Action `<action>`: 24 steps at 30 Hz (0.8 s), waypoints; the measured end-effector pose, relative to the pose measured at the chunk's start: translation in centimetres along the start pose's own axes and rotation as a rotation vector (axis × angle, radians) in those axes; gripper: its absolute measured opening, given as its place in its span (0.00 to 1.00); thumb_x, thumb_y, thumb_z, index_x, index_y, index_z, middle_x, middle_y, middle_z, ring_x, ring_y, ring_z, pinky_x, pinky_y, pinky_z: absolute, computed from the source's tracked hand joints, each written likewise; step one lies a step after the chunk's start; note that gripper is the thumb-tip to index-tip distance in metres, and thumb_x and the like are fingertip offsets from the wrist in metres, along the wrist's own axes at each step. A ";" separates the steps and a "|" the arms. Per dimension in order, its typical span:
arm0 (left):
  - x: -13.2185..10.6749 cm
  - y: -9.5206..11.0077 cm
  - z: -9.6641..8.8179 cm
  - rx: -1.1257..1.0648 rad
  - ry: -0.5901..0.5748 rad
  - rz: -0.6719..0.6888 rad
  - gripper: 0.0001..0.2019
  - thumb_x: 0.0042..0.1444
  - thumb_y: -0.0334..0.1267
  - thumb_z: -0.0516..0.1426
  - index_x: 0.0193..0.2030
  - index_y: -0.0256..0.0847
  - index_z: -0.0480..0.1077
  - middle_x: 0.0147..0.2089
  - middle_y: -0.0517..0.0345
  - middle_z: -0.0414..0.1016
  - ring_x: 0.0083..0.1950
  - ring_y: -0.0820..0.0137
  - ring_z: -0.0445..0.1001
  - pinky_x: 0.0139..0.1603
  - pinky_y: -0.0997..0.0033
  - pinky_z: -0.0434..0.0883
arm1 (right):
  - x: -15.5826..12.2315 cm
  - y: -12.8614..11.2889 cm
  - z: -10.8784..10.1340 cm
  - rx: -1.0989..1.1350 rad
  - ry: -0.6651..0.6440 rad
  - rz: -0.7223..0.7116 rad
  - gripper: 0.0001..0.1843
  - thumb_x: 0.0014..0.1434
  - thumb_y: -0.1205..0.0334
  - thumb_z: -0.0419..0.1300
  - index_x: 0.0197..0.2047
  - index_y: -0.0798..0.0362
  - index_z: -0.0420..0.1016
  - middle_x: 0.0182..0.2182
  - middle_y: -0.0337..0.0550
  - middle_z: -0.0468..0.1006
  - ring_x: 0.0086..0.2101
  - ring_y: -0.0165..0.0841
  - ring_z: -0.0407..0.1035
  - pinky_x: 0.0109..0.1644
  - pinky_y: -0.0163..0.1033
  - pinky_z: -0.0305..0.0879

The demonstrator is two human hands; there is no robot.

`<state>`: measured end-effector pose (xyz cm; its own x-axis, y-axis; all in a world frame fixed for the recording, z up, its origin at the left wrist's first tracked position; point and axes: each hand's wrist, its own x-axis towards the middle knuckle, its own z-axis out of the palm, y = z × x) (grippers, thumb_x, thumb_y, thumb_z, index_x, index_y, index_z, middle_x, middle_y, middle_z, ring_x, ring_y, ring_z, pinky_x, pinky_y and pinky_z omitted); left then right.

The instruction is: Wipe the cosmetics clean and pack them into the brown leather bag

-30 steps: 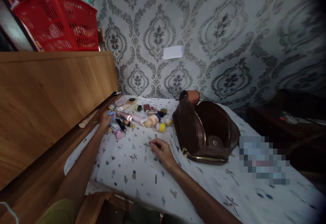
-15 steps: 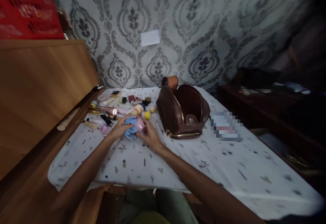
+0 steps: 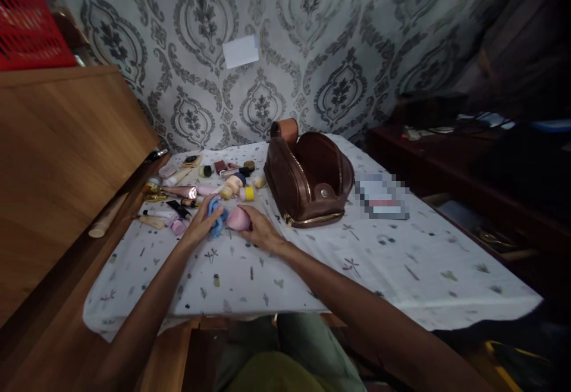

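Observation:
Crumpled in my left hand (image 3: 201,225) is a blue cloth (image 3: 217,218), the fingers closed around it. My right hand (image 3: 262,229) grips a rounded pink container (image 3: 238,218) from its right side, thumb towards me. A small gap separates cloth and container. Both hands are over the near middle of the table. Just beyond them lie a cream bottle with a dark cap (image 3: 234,185) and a small piece with a yellow cap (image 3: 247,194). An open brown toiletry bag (image 3: 307,184) with gold zips stands to the right of my hands.
Several cosmetic tubes and jars, among them a rose-gold tube (image 3: 179,191), spread over the left of the patterned tablecloth (image 3: 276,291). A wooden cabinet (image 3: 66,160) borders the left side, with a red basket (image 3: 31,29) on it. A blurred-out flat item (image 3: 381,197) lies right of the bag.
The blue cloth, pressed against the pink container before, is now apart from it in my left hand. My right hand keeps the container. The view has shifted a little to the right.

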<state>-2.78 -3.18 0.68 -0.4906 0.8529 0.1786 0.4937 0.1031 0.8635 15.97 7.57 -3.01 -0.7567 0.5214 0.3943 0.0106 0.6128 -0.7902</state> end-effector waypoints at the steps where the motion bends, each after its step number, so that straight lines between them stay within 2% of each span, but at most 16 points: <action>1: -0.3 0.2 0.1 0.006 -0.028 0.009 0.29 0.61 0.55 0.54 0.65 0.44 0.63 0.50 0.53 0.76 0.51 0.63 0.75 0.53 0.64 0.72 | 0.0 0.0 0.0 0.002 -0.002 -0.007 0.36 0.50 0.68 0.64 0.63 0.54 0.63 0.59 0.54 0.70 0.58 0.44 0.66 0.63 0.52 0.61; 4: -0.7 1.0 0.4 0.019 -0.139 0.113 0.25 0.67 0.54 0.45 0.62 0.43 0.68 0.58 0.50 0.73 0.60 0.61 0.70 0.63 0.59 0.65 | 0.1 -0.2 -0.2 0.025 -0.010 -0.040 0.37 0.50 0.69 0.64 0.63 0.53 0.63 0.59 0.54 0.71 0.58 0.45 0.66 0.63 0.52 0.60; 6: -0.9 1.4 0.7 0.040 -0.185 0.225 0.24 0.68 0.51 0.45 0.59 0.42 0.71 0.59 0.49 0.73 0.62 0.61 0.68 0.66 0.57 0.61 | 0.0 -0.3 -0.3 0.044 -0.013 -0.059 0.36 0.50 0.68 0.64 0.63 0.53 0.63 0.59 0.53 0.71 0.58 0.44 0.66 0.63 0.53 0.60; 8: -1.2 1.6 1.1 0.072 -0.174 0.310 0.23 0.67 0.49 0.48 0.60 0.40 0.71 0.57 0.48 0.74 0.60 0.60 0.70 0.65 0.56 0.62 | 0.0 -0.5 -0.3 0.048 -0.014 -0.059 0.36 0.51 0.67 0.64 0.63 0.54 0.63 0.59 0.54 0.71 0.57 0.45 0.66 0.63 0.52 0.61; 11: -1.6 1.7 1.7 0.149 -0.093 0.386 0.21 0.66 0.46 0.50 0.61 0.41 0.69 0.56 0.48 0.75 0.58 0.60 0.70 0.62 0.57 0.65 | 0.0 -0.5 -0.4 0.041 -0.013 -0.041 0.37 0.51 0.66 0.65 0.63 0.55 0.63 0.58 0.55 0.71 0.57 0.45 0.67 0.63 0.52 0.61; 14: -1.8 1.7 1.9 0.258 -0.065 0.462 0.17 0.67 0.42 0.50 0.57 0.42 0.72 0.53 0.49 0.76 0.56 0.60 0.71 0.60 0.57 0.66 | 0.0 -0.4 -0.4 0.038 -0.011 -0.030 0.37 0.50 0.67 0.66 0.63 0.54 0.64 0.57 0.54 0.72 0.56 0.44 0.67 0.62 0.51 0.62; 18: -1.7 1.9 1.7 0.407 -0.090 0.492 0.15 0.66 0.37 0.48 0.51 0.42 0.74 0.46 0.51 0.76 0.50 0.63 0.72 0.54 0.61 0.69 | 0.1 -0.4 -0.4 0.040 -0.006 -0.007 0.36 0.50 0.65 0.67 0.62 0.54 0.65 0.56 0.53 0.73 0.55 0.45 0.68 0.61 0.52 0.62; 24: -2.1 2.7 0.7 0.552 -0.122 0.456 0.13 0.63 0.35 0.49 0.48 0.41 0.73 0.44 0.52 0.75 0.46 0.63 0.73 0.49 0.64 0.70 | 0.0 -0.8 -0.4 0.034 0.004 0.102 0.39 0.49 0.63 0.68 0.63 0.54 0.62 0.57 0.55 0.72 0.55 0.45 0.68 0.60 0.51 0.63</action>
<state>0.06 -4.39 2.30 -0.0820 0.9204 0.3822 0.9362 -0.0604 0.3463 16.25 7.34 -2.17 -0.7503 0.5827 0.3123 0.0656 0.5357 -0.8419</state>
